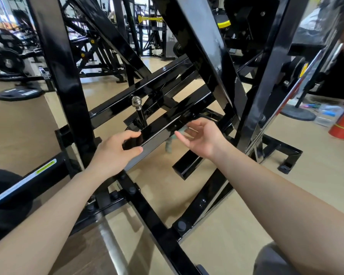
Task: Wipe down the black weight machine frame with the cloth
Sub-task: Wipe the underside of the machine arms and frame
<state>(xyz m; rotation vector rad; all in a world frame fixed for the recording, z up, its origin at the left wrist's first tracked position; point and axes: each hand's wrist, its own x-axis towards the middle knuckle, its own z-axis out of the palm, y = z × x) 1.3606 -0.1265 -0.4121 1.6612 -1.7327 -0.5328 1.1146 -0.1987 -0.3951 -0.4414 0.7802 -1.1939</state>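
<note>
The black weight machine frame [189, 108] fills the view with glossy square bars crossing at angles. My left hand [115, 153] grips the near end of one slanted bar [159, 130], fingers on top and thumb on its side. My right hand [203, 137] is just right of that bar, with its fingers spread and loosely bent. A small teal cloth [169, 146] hangs blurred under the bar at my right fingertips. Whether the fingers hold it does not show. A chrome knob [137, 101] on a black pin stands up beyond my left hand.
A weight plate [20, 93] lies on the tan floor at the left, with more black machines behind it. A chrome bar [298, 84] slants down at the right. Red rolls [343, 124] and a round base [298, 114] with small clutter sit on the floor at the right.
</note>
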